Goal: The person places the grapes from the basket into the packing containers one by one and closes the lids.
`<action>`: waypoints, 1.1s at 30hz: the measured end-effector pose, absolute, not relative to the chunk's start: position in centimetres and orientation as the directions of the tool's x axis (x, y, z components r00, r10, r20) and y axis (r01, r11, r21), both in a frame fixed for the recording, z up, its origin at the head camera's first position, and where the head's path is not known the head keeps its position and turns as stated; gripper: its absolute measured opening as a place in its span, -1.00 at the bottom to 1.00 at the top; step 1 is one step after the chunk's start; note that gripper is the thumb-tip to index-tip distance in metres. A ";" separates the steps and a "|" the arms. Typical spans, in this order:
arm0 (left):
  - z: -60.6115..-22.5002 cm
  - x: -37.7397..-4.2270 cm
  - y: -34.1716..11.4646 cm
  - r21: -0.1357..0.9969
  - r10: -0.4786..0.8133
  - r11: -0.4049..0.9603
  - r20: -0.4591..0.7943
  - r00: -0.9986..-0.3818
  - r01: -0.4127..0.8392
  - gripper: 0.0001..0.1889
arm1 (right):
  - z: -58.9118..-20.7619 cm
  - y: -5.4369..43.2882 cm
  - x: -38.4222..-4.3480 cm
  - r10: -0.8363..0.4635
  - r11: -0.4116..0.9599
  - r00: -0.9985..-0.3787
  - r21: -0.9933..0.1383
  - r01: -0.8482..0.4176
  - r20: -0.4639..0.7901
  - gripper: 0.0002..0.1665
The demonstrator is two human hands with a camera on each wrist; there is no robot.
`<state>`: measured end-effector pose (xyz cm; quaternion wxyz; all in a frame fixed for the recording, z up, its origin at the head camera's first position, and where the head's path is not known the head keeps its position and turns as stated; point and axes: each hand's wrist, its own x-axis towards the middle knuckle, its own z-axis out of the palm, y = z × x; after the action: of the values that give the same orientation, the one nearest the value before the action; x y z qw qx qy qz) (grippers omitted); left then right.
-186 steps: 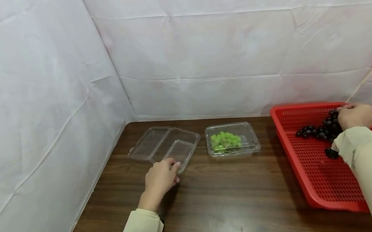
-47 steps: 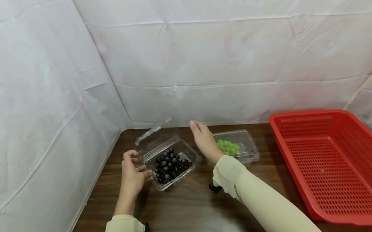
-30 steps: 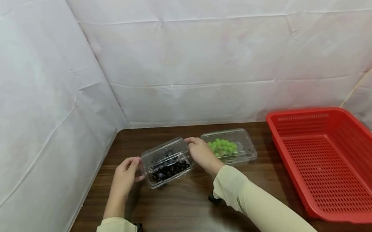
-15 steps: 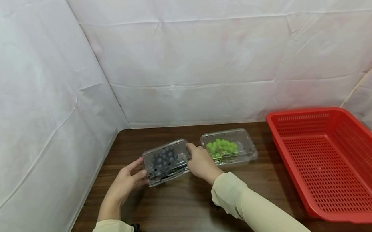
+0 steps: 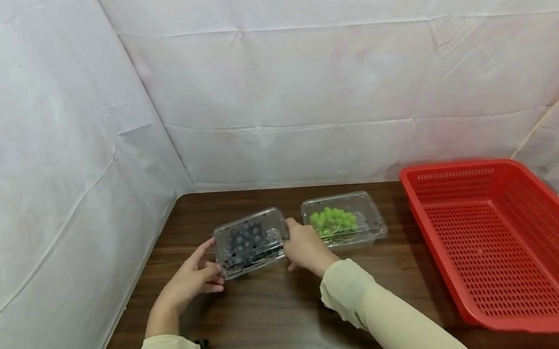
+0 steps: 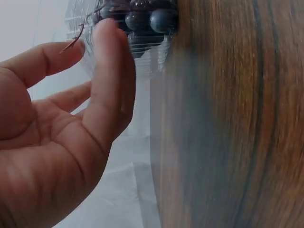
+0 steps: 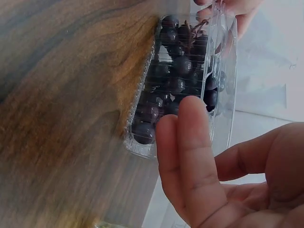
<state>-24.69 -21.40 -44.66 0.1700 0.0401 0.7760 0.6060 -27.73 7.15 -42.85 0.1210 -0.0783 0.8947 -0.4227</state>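
A clear plastic clamshell box (image 5: 273, 224) has its lid lying down over dark grapes (image 5: 246, 239). My left hand (image 5: 187, 284) holds its left end, fingertips and thumb at the rim. A thin brown stem (image 6: 76, 40) pokes out by these fingertips in the left wrist view. At the opposite end my right hand (image 5: 306, 246) grips the rim. In the right wrist view, two fingers (image 7: 190, 147) lie along the near side of the corner and the thumb is behind. Whether the rim is latched all round, I cannot tell.
Just right of my right hand stands a second clear clamshell box (image 5: 376, 232) with green grapes (image 5: 332, 222), lid down. A red plastic basket (image 5: 445, 270) with nothing in it stands at the right of the brown wooden table (image 5: 277, 333). White sheeting (image 5: 298, 86) hangs behind and left.
Earlier my right hand was on the dark grapes in the red basket. Then they lay in the box with its lid raised; now the lid is down. My fingers have shifted slightly along the rim.
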 end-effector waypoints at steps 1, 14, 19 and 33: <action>-44.7 -24.7 -21.3 0.955 0.264 0.255 -0.220 -0.939 -0.152 -0.20 | -42.9 7.1 -27.7 -0.240 0.625 -0.959 -0.780 -0.033 -0.152 -0.28; -44.7 -24.7 -20.8 0.962 0.202 0.209 -0.219 -0.955 -0.177 -0.18 | -42.9 6.9 -27.8 -0.180 0.538 -0.970 -0.842 0.044 -0.166 -0.21; -44.5 -24.7 -20.5 0.958 0.179 0.232 -0.213 -0.960 -0.169 -0.23 | -42.9 6.7 -27.5 -0.162 0.510 -0.974 -0.858 0.053 -0.157 -0.22; -44.7 -24.5 -20.6 0.937 0.187 0.321 -0.207 -0.960 -0.139 -0.17 | -43.6 6.7 -27.4 -0.156 0.511 -0.980 -0.859 0.030 -0.127 -0.24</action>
<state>-24.46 -20.60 -44.71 0.1402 0.0149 0.8006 0.5823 -27.44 6.66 -43.61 0.0942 -0.0366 0.8642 -0.4929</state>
